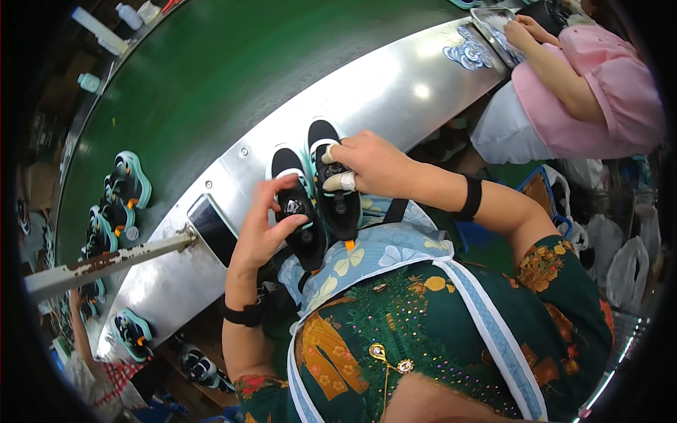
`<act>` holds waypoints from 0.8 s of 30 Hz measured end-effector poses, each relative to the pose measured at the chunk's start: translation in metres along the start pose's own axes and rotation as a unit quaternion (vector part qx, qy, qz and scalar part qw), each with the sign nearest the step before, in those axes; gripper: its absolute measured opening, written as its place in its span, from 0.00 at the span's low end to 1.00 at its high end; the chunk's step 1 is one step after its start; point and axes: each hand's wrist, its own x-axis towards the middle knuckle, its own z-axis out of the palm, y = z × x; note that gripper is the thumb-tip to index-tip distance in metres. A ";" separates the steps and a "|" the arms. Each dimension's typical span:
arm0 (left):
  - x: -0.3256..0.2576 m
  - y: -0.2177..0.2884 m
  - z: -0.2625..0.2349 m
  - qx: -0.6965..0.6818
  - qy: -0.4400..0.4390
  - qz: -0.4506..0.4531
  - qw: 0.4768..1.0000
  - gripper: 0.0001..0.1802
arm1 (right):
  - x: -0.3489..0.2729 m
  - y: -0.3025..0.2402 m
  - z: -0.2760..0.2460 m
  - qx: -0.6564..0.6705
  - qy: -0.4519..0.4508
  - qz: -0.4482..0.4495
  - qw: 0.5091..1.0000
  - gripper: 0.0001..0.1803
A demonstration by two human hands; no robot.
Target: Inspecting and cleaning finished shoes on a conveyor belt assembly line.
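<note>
Two black sneakers with white and mint soles rest side by side at the metal table's edge, toes pointing away from me and heels over my apron. My left hand [261, 222] grips the left sneaker [285, 161], its thumb and forefinger curved over the opening. On the right sneaker [324, 131], my right hand [370, 167] holds the upper near the tongue; pale covers wrap its thumb and a finger. Orange tabs show at both heels. Dark shiny patches lie in the openings, too small to make out.
A green conveyor belt [204, 77] curves beyond the metal tabletop [374, 84]. More sneakers [129, 180] sit on it at left. A rusty metal bar [106, 264] crosses near a dark flat panel [213, 229]. A co-worker in pink [564, 92] works at a tray, upper right, beside patterned pieces [467, 53].
</note>
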 end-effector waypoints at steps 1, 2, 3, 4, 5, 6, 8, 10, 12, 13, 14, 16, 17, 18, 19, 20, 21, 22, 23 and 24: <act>0.000 -0.002 -0.001 0.000 0.006 -0.004 1.000 0.17 | 0.000 -0.003 -0.002 -0.006 -0.009 0.015 1.000 0.18; -0.001 -0.006 -0.001 0.062 -0.008 -0.013 0.998 0.18 | 0.000 -0.005 -0.004 -0.012 -0.018 0.031 0.999 0.18; -0.004 -0.009 0.000 0.123 -0.022 -0.023 0.992 0.19 | 0.000 -0.007 -0.006 -0.008 -0.023 0.026 0.999 0.18; -0.004 -0.016 -0.005 0.055 -0.028 -0.030 0.998 0.20 | 0.001 -0.007 -0.008 -0.009 -0.030 0.030 0.999 0.19; -0.004 -0.017 -0.011 -0.025 -0.047 -0.051 0.997 0.19 | 0.001 -0.007 -0.009 -0.010 -0.037 0.034 0.999 0.19; -0.005 -0.017 -0.010 -0.006 -0.059 -0.015 0.998 0.20 | 0.003 -0.004 -0.009 0.009 -0.045 0.034 0.998 0.20; -0.005 -0.012 -0.006 0.012 -0.067 0.019 0.997 0.20 | 0.005 -0.006 -0.010 0.013 -0.056 0.039 0.998 0.21; -0.004 -0.003 -0.003 0.066 0.005 0.042 0.997 0.22 | 0.003 -0.006 -0.009 0.016 -0.064 0.052 0.996 0.21; -0.002 -0.006 -0.006 0.083 -0.033 0.027 0.996 0.23 | 0.002 -0.004 -0.009 0.027 -0.041 0.045 0.998 0.22; 0.000 -0.008 -0.008 0.102 -0.070 0.013 0.992 0.24 | 0.001 -0.003 -0.011 0.026 -0.042 0.048 0.998 0.22; 0.000 -0.009 -0.011 0.100 -0.073 0.013 0.992 0.24 | 0.001 -0.003 -0.013 0.033 -0.055 0.051 0.997 0.22; 0.004 -0.011 -0.022 0.038 -0.114 0.000 0.993 0.23 | 0.004 -0.002 -0.016 0.037 -0.068 0.056 0.995 0.21; 0.005 -0.009 -0.023 0.007 -0.135 -0.006 0.991 0.23 | 0.005 -0.001 -0.017 0.042 -0.075 0.050 0.995 0.21; 0.004 -0.005 -0.019 0.013 -0.099 0.001 0.995 0.20 | 0.006 0.000 -0.018 0.048 -0.084 0.043 0.994 0.21; 0.005 0.002 -0.014 0.011 -0.104 0.004 0.994 0.20 | 0.005 0.004 -0.021 0.045 -0.082 0.048 0.995 0.21; 0.005 0.015 -0.008 0.054 -0.040 0.014 0.998 0.18 | 0.004 0.008 -0.026 0.072 -0.082 0.062 0.992 0.21; 0.000 0.029 -0.003 0.099 0.026 0.023 0.994 0.16 | 0.001 0.011 -0.031 0.103 -0.082 0.075 0.988 0.21; -0.006 0.037 0.002 -0.060 -0.014 -0.162 0.985 0.11 | -0.002 0.022 -0.033 0.102 -0.064 0.075 0.990 0.20; -0.009 0.041 0.014 -0.147 -0.044 -0.265 0.952 0.14 | -0.005 0.024 -0.035 0.099 -0.065 0.077 0.990 0.20; -0.017 0.045 0.031 -0.225 -0.046 -0.285 0.931 0.15 | 0.000 0.022 -0.041 0.123 -0.072 0.099 0.985 0.20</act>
